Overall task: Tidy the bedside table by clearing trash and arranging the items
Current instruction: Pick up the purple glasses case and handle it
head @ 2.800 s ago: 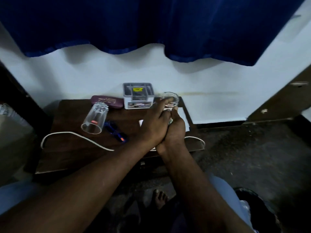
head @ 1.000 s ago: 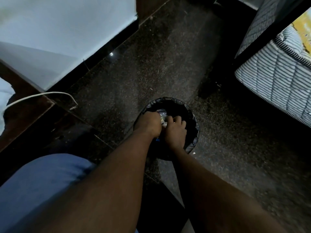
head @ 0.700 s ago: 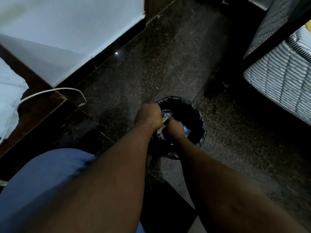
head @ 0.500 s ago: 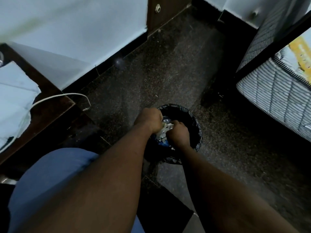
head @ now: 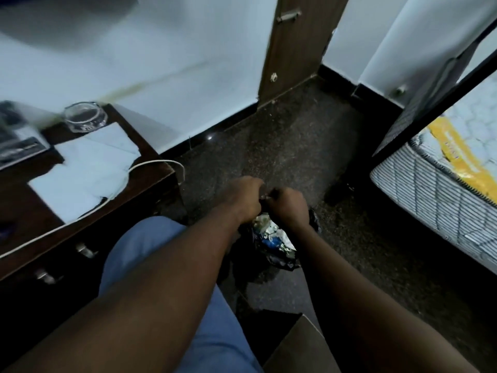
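Note:
The bin with a black liner stands on the dark floor, holding crumpled wrappers. My left hand and my right hand hover just above its far rim, knuckles up, fingers curled and nearly touching each other. Whether anything sits inside the fists is hidden. The dark wooden bedside table is at the left, bearing a glass ashtray, a white paper sheet and a white cable.
A blurred organizer box sits at the table's far left edge. A mattress on a black frame fills the right. A wooden door frame stands ahead, a cardboard box lies near my blue-clad knee.
Both hands went from the table to the bin and pushed trash into it. They have now lifted out above the rim, and the view has swung up and left toward the table.

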